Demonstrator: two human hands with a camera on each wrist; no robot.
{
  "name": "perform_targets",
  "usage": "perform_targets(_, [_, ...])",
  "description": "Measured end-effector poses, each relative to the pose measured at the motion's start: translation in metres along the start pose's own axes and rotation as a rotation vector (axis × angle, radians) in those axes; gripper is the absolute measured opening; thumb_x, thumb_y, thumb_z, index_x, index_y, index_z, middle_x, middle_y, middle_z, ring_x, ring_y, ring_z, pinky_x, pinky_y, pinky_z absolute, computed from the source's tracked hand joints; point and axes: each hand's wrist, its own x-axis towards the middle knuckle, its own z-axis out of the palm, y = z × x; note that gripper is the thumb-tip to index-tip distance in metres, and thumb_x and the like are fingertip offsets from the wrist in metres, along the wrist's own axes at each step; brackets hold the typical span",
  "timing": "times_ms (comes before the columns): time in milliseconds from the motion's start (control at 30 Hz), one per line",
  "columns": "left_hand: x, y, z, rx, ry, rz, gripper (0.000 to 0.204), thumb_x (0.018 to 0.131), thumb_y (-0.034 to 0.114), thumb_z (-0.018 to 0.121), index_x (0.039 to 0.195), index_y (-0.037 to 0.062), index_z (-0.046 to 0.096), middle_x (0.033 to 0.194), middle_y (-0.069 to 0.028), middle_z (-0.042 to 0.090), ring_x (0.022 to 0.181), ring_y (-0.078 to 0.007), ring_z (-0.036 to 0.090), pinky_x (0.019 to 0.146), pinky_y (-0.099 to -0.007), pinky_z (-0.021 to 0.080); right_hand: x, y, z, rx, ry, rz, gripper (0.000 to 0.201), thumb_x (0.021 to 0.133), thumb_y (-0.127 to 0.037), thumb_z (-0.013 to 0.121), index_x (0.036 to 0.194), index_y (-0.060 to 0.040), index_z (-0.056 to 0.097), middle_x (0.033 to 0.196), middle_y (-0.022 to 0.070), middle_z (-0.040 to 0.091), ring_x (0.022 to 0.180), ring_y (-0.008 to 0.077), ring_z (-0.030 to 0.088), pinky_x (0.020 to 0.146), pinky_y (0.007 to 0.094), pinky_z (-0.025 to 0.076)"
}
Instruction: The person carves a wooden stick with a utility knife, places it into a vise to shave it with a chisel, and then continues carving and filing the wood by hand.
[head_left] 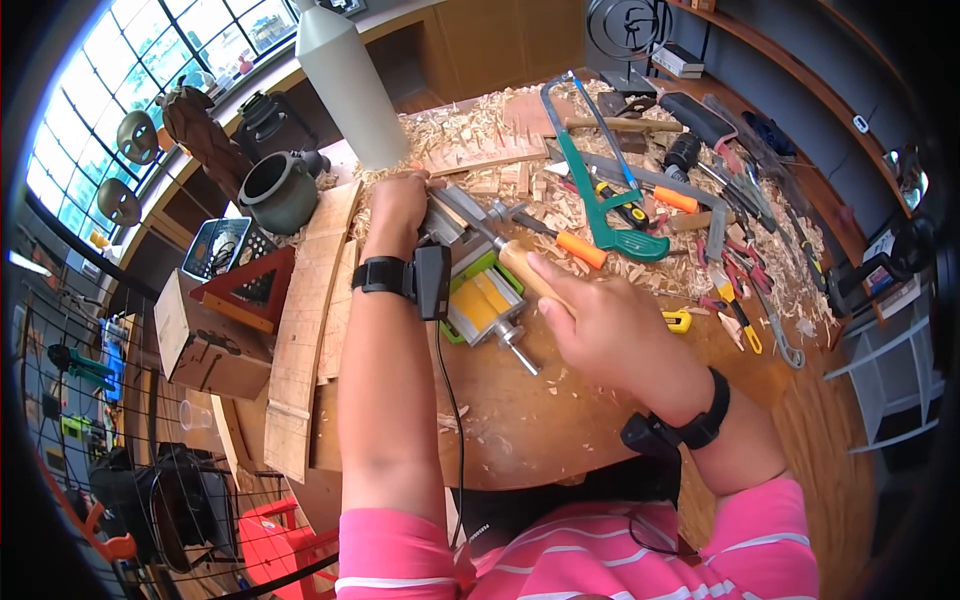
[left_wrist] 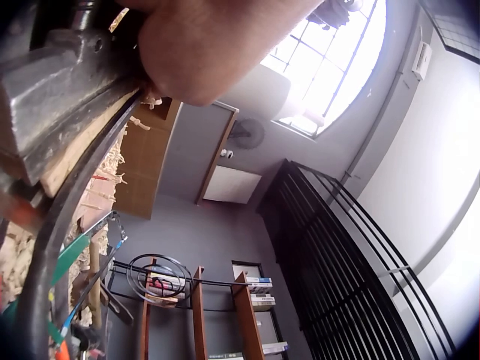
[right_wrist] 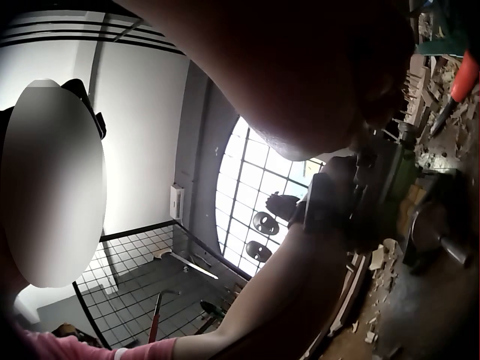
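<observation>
My right hand grips the wooden handle of a file, its thumb lying along the handle. The file's long metal blade slants away to the upper left over the vise. At the blade's far end my left hand holds the tip with curled fingers, mostly hidden behind the wrist in the head view. Below the blade, a strip of pale wood sits between the metal jaws of a green and grey vise. The vise's screw handle points towards my body.
Wood shavings, a green hacksaw, an orange-handled tool, and several pliers and chisels lie to the right. Long boards lie left of my left arm. Behind stand a white bottle and a dark pot.
</observation>
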Motion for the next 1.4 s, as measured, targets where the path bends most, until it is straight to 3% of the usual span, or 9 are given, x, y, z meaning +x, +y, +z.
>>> perform_targets(333, [-0.019,0.019,0.004,-0.014,0.047,-0.072,0.032,0.105,0.015,0.057,0.116,-0.0105,0.071,0.102,-0.0147,0.08,0.076,-0.0181,0.07,0.066,-0.0327,0.057,-0.005,0.024,0.005,0.275,-0.082,0.093,0.054,0.102,-0.024,0.061,0.154,-0.0092,0.055,0.069,0.0139,0.069,0.063,0.0318,0.069,0.065,0.0433,0.056])
perform_targets(400, [-0.017,0.016,0.002,-0.006,0.083,-0.12,0.033,0.104,0.017,0.058,0.119,-0.0092,0.071,0.105,-0.0157,0.08,0.078,-0.0179,0.07,0.067,-0.033,0.057,-0.007,0.035,0.009,0.906,-0.211,0.411,0.054,0.105,-0.026,0.062,0.155,-0.0059,0.054,0.076,0.0028,0.066,0.063,0.0141,0.062,0.063,0.0321,0.052])
perform_targets(500, [0.014,-0.013,-0.008,-0.094,0.143,-0.078,0.039,0.1,0.021,0.06,0.131,-0.0001,0.069,0.093,-0.0078,0.067,0.077,-0.0186,0.062,0.066,-0.0308,0.05,-0.022,0.038,0.004,0.931,-0.092,0.368,0.054,0.106,-0.026,0.063,0.154,-0.0022,0.054,0.086,-0.0027,0.061,0.069,0.0039,0.055,0.061,0.0254,0.048])
perform_targets(567, [0.019,-0.027,-0.016,0.191,0.252,0.259,0.043,0.096,0.024,0.065,0.127,-0.0048,0.071,0.113,-0.0238,0.078,0.096,-0.0299,0.076,0.09,-0.0408,0.058,-0.033,0.05,0.003,0.939,-0.035,0.392,0.054,0.107,-0.027,0.063,0.154,-0.001,0.053,0.088,-0.002,0.062,0.07,0.0042,0.056,0.062,0.0252,0.048])
perform_targets(667, [-0.025,0.007,-0.02,0.596,0.068,0.377,0.042,0.092,0.023,0.069,0.124,-0.0028,0.074,0.113,-0.0247,0.077,0.105,-0.0348,0.075,0.097,-0.0422,0.056,-0.04,0.078,0.005,0.978,0.014,0.434,0.056,0.107,-0.029,0.063,0.153,0.0017,0.052,0.089,-0.0012,0.063,0.073,0.0047,0.056,0.065,0.0237,0.048])
perform_targets(1033, [-0.015,0.036,-0.035,1.037,-0.067,0.608,0.021,0.096,0.024,0.067,0.097,0.0074,0.08,0.11,-0.0185,0.075,0.106,-0.0401,0.071,0.094,-0.0484,0.054,-0.043,0.106,0.031,0.909,0.05,0.394,0.059,0.104,-0.032,0.066,0.15,0.003,0.054,0.098,0.0013,0.066,0.078,0.0065,0.059,0.068,0.0247,0.048])
perform_targets(1133, [-0.004,0.033,-0.043,0.951,0.342,0.307,0.044,0.093,0.021,0.071,0.131,-0.0006,0.063,0.123,-0.0239,0.072,0.115,-0.0435,0.068,0.101,-0.0481,0.053,-0.049,0.104,0.023,0.907,0.001,0.419,0.058,0.103,-0.029,0.067,0.151,0.0015,0.055,0.099,0.0048,0.07,0.08,0.0087,0.064,0.071,0.0271,0.052])
perform_targets(1200, [-0.025,0.028,-0.055,1.043,0.407,0.48,0.061,0.092,0.018,0.072,0.143,-0.0054,0.049,0.135,-0.0306,0.064,0.123,-0.0447,0.064,0.105,-0.0489,0.052,-0.054,0.098,0.007,0.66,-0.113,0.374,0.057,0.101,-0.025,0.07,0.151,-0.0005,0.056,0.103,0.0136,0.075,0.089,0.0155,0.071,0.08,0.0326,0.057])
perform_targets(1400, [-0.121,0.024,-0.032,0.962,0.046,0.595,0.108,0.083,0.046,0.086,0.157,-0.0126,0.034,0.14,-0.0347,0.059,0.128,-0.0456,0.061,0.116,-0.0483,0.044,-0.054,0.075,-0.023,0.462,-0.139,0.227,0.051,0.098,-0.019,0.075,0.145,-0.0019,0.063,0.113,0.0231,0.077,0.098,0.0296,0.076,0.088,0.0371,0.058])
